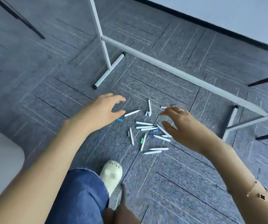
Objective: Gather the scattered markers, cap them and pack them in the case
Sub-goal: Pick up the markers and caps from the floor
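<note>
Grey-blue carpet tiles [170, 183] cover the floor, and the white metal frame [107, 50] of a table stands on them; I take its short foot bar as the landmark. Nearer to the camera than this bar, and a little to its right, the scattered markers [147, 128] lie flat on the carpet in a loose heap, white bodies pointing in many directions, some crossing each other. Dark thin chair legs [265, 80] stand far right of the bar, and a pale cushion edge [2, 159] is far left of it. The left hand [102, 109] is just in front of the bar, fingers spread and curved, holding nothing, its fingertips near one white marker. The right hand [185, 125] is over the right side of the heap, also open and empty, and it hides some markers. A small blue cap [119, 120] lies alone beside the left hand. A cream slipper [111, 173] and blue jeans [80, 196] are nearest to the camera. No case is visible.
</note>
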`<state>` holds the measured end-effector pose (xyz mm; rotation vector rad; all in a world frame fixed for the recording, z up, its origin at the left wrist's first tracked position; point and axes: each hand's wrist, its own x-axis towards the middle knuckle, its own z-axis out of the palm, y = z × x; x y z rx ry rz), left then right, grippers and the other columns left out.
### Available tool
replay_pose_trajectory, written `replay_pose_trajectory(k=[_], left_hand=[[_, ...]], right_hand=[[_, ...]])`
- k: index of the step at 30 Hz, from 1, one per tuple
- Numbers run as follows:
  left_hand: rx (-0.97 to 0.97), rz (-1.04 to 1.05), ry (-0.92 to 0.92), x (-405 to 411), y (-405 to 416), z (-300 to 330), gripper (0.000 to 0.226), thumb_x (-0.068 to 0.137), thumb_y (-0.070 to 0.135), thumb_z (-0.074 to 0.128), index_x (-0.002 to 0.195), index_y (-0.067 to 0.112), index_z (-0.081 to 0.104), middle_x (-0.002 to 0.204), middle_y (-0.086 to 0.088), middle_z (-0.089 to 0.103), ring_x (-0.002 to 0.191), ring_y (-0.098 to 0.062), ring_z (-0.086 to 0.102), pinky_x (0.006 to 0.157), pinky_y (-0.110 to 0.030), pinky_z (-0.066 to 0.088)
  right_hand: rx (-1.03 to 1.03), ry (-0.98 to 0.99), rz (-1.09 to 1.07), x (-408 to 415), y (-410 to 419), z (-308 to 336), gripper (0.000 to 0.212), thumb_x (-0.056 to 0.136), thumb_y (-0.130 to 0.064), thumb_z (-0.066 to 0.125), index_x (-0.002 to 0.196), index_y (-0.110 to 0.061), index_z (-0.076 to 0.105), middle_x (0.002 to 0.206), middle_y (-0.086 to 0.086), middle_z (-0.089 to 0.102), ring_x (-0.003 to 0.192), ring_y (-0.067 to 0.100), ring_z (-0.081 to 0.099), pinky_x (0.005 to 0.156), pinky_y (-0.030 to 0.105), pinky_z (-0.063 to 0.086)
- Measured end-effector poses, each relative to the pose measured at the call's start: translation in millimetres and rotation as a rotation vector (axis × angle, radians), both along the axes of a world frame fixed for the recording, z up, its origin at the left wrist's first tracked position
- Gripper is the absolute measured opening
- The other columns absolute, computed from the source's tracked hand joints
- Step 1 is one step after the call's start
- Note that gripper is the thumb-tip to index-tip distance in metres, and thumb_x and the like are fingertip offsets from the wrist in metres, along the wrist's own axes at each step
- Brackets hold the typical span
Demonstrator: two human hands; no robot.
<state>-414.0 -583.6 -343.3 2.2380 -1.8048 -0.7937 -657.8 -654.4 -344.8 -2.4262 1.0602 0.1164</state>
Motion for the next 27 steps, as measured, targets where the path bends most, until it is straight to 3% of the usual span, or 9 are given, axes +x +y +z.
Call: replay_pose_trajectory(k=[11,14,17,22,27], left_hand=[[0.278,-0.160,-0.006,6.8,-68.6,-176.9,0.034,0.091,0.034,0.057,0.124,0.027,0.056,0.118,-0.001,0.060,0.098,-0.019,0.058,0.087,-0.034,0.048],[0.325,-0.136,-0.009,9.3,-56.2,-201.5,0.033,0.092,0.035,0.055,0.124,0.029,0.056,0.116,0.002,0.060,0.099,-0.019,0.059,0.082,-0.030,0.047],[0.363,-0.137,-0.010,16.3,-39.7,-210.0,0.031,0.092,0.033,0.054,0.123,0.028,0.056,0.113,0.001,0.062,0.096,-0.020,0.060,0.084,-0.032,0.049],[0.380,-0.114,0.000,9.8,-30.3,-224.4,0.029,0.095,0.029,0.050,0.123,0.022,0.055,0.113,-0.002,0.061,0.090,-0.021,0.059,0.078,-0.034,0.050],[0.489,-0.199,-0.047,-13.1,-30.0,-268.4,0.029,0.096,0.026,0.047,0.122,0.016,0.055,0.113,-0.007,0.058,0.086,-0.023,0.059,0.072,-0.034,0.048]], right_hand=[[0.187,0.079,-0.078,34.8,-27.8,-179.1,0.036,0.098,-0.024,0.045,0.129,-0.007,0.051,0.124,0.013,0.054,0.108,0.031,0.054,0.098,0.042,0.042],[0.193,0.081,-0.076,39.1,-17.5,-202.6,0.034,0.098,-0.022,0.045,0.127,-0.007,0.053,0.123,0.016,0.056,0.113,0.033,0.051,0.099,0.040,0.041],[0.209,0.095,-0.057,38.5,-6.5,-206.0,0.035,0.099,-0.026,0.044,0.132,-0.015,0.051,0.131,0.007,0.053,0.116,0.024,0.050,0.093,0.032,0.040],[0.195,0.223,-0.125,24.3,-6.0,-239.7,0.026,0.096,-0.022,0.048,0.118,-0.013,0.056,0.117,0.008,0.060,0.074,0.016,0.051,0.070,0.030,0.046],[0.310,0.389,-0.177,-3.9,-6.3,-323.0,0.023,0.093,-0.011,0.051,0.115,-0.009,0.056,0.110,0.009,0.064,0.094,0.021,0.062,0.083,0.035,0.054]])
